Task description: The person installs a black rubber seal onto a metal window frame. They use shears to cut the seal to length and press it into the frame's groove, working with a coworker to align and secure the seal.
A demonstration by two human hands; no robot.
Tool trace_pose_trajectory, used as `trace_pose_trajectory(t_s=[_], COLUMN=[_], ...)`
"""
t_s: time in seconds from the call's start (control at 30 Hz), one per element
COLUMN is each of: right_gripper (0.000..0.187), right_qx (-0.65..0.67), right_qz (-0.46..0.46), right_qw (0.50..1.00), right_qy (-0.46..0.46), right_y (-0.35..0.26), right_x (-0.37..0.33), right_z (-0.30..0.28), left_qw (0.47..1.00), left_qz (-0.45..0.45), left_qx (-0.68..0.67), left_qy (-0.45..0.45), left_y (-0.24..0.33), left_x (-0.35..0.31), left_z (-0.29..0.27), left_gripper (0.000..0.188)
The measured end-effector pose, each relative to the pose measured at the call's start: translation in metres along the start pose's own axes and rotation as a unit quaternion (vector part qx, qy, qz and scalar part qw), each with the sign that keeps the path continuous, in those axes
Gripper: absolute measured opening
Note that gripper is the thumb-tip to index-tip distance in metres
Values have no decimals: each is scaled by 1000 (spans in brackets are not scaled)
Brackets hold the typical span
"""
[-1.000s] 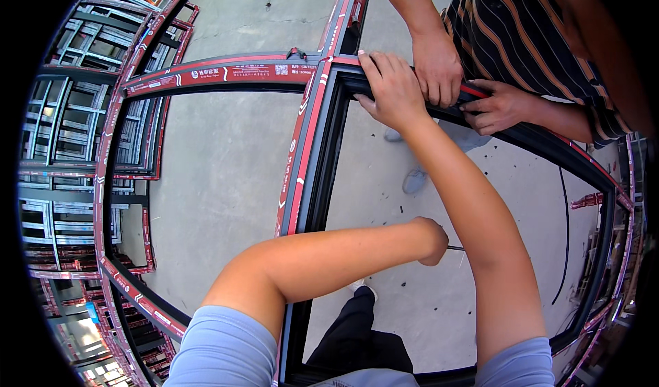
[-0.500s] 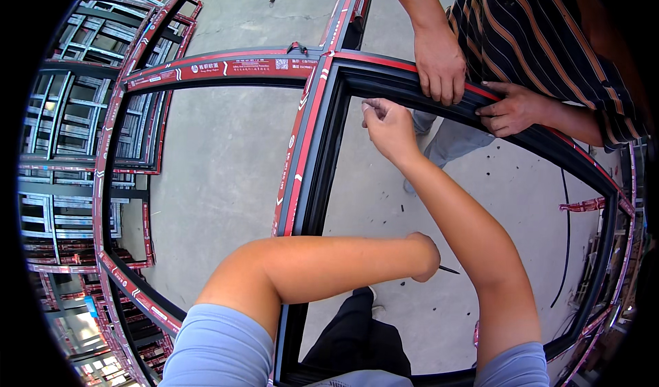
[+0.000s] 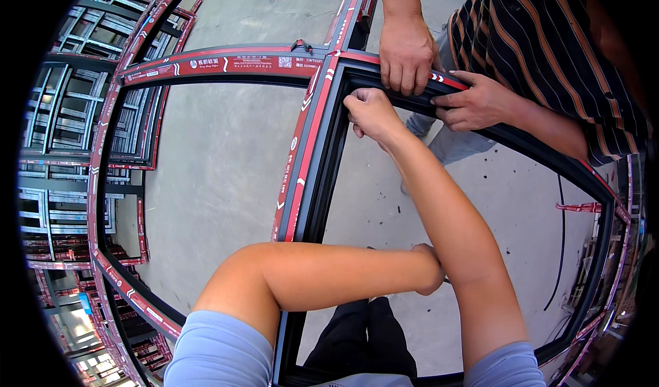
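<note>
The right hand (image 3: 371, 116) was bent at the inner far-left corner of the dark window frame (image 3: 320, 201), its fingers curled in by the edge; from where I stood I could not tell whether that grip was pinching anything. The left hand (image 3: 429, 269) hung over the frame's opening, just beside the right forearm (image 3: 453, 225), with its fingers mostly hidden by the wrist. A thin dark tip (image 3: 447, 281) showed next to it, though I couldn't make out whether the grip was closed on it.

The left forearm (image 3: 343, 267) crossed above the frame's near-left side, coming out of a light-blue sleeve (image 3: 220, 346). The frame itself lay flat above the floor, and the wearer's dark trousers (image 3: 364, 335) showed through its opening. Red and white film (image 3: 302, 167) ran along its outer edge.

Across from the wearer stood a co-worker in a striped shirt (image 3: 542, 50). One of the co-worker's hands (image 3: 408, 57) rested with fingers bent over the far rail, to the right of the wearer's right hand; the other (image 3: 473, 104) was laid on the same rail, farther right.

On the left, a film-covered crossbar (image 3: 220, 65) met the frame near that corner. Below, dark scraps, a long black strip (image 3: 561, 249) and a red strip (image 3: 580, 208) showed against the grey floor (image 3: 213, 174). More frames (image 3: 68, 119) stood crowded at the far left.
</note>
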State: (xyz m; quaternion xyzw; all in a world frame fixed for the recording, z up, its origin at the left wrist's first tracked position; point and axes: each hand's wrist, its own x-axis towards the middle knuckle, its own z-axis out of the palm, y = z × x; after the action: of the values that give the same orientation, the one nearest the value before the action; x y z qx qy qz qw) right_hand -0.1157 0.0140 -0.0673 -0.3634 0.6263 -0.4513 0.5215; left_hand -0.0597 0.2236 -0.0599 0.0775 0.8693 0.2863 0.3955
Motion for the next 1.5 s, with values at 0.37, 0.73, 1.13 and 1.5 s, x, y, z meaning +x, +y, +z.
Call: trace_pose_trajectory(t_s=[0.37, 0.73, 1.13, 1.5], right_gripper=[23, 31, 34, 20], right_qx=[-18, -42, -107, -4], right_qz=[18, 2, -94, -28], right_qw=[999, 999, 984, 999], right_qy=[19, 32, 111, 25], right_y=[9, 17, 28, 26], right_x=[5, 6, -9, -7], right_z=[5, 2, 16, 12], left_qw=[997, 999, 999, 999], left_qz=[-5, -11, -27, -21], left_qx=[55, 18, -38, -17], left_qy=[-57, -47, -2, -31], left_y=[11, 7, -5, -2], left_x=[10, 0, 8, 4], left_z=[13, 2, 13, 6], left_gripper=[35, 53, 61, 52])
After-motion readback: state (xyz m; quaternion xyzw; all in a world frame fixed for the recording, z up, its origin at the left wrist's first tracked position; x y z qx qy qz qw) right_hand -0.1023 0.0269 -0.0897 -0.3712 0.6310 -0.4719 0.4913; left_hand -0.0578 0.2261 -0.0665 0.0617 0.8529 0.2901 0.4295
